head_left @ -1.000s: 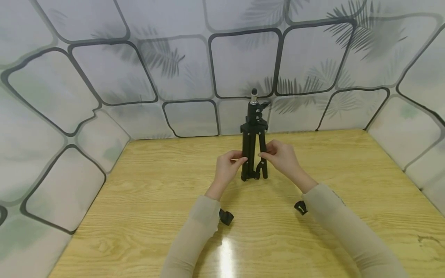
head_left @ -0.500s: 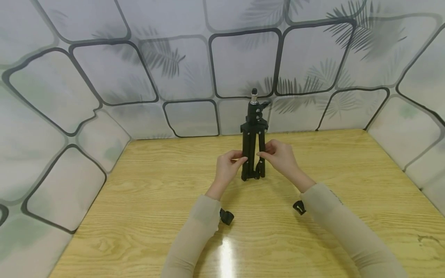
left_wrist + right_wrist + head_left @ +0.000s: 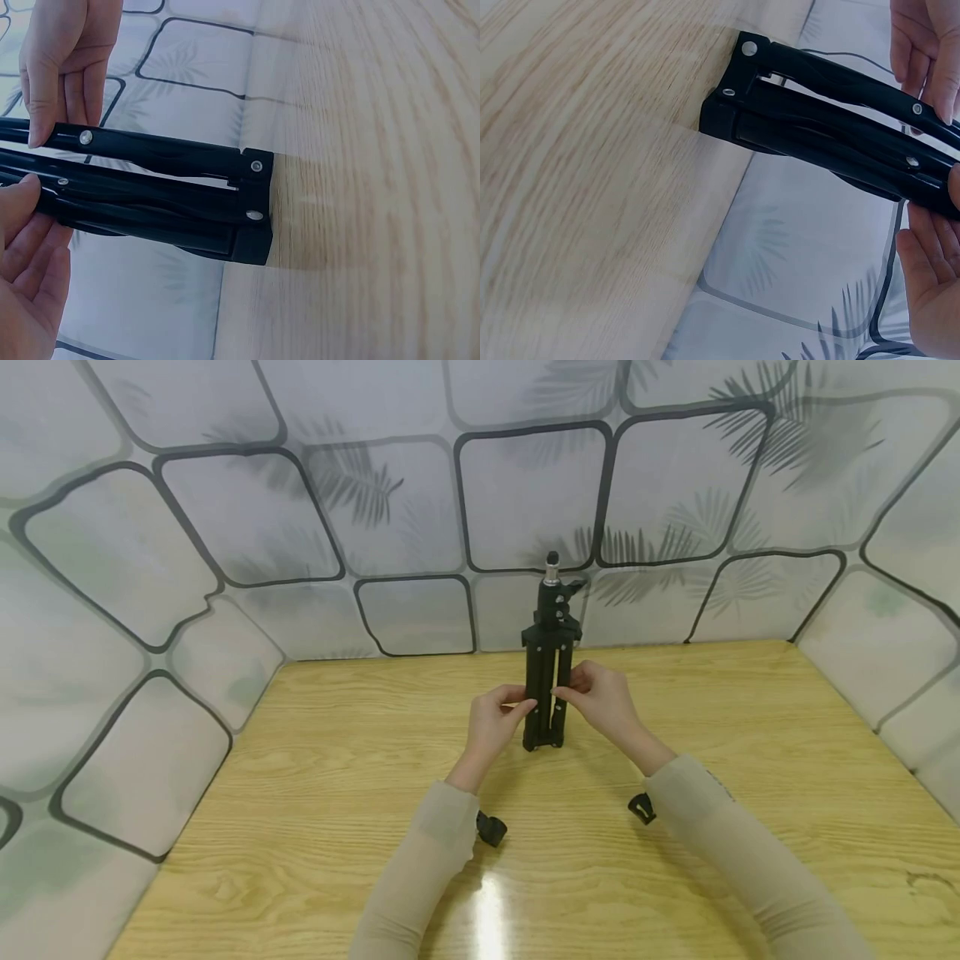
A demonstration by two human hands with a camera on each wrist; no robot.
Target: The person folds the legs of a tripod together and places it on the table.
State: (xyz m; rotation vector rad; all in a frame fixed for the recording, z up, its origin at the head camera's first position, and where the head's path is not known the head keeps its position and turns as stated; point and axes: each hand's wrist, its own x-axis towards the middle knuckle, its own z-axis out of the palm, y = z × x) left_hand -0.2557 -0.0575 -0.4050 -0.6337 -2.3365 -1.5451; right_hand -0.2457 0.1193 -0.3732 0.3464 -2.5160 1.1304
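Note:
A black tripod (image 3: 546, 685) stands upright on the table, its legs folded close together and a silver post with a black tip at its top. On its left side my left hand (image 3: 495, 722) pinches a leg between thumb and fingers. Opposite, my right hand (image 3: 602, 697) holds the right leg in the same way, thumb in front. Up close in the left wrist view, the legs (image 3: 150, 191) lie nearly parallel, with rivets and a bracket at the foot end. The right wrist view shows the same folded legs (image 3: 832, 112) between both hands.
The wood-grain table (image 3: 322, 827) spreads around the tripod. Behind it rises a patterned fabric wall (image 3: 412, 518), with side walls left and right. Black wrist-worn pieces show beside the left sleeve (image 3: 442, 827) and the right sleeve (image 3: 690, 793).
The tripod's right leg has swung inward to the left against the others, my right hand moving with it. Its lower brace has folded in. My left hand stays on its leg.

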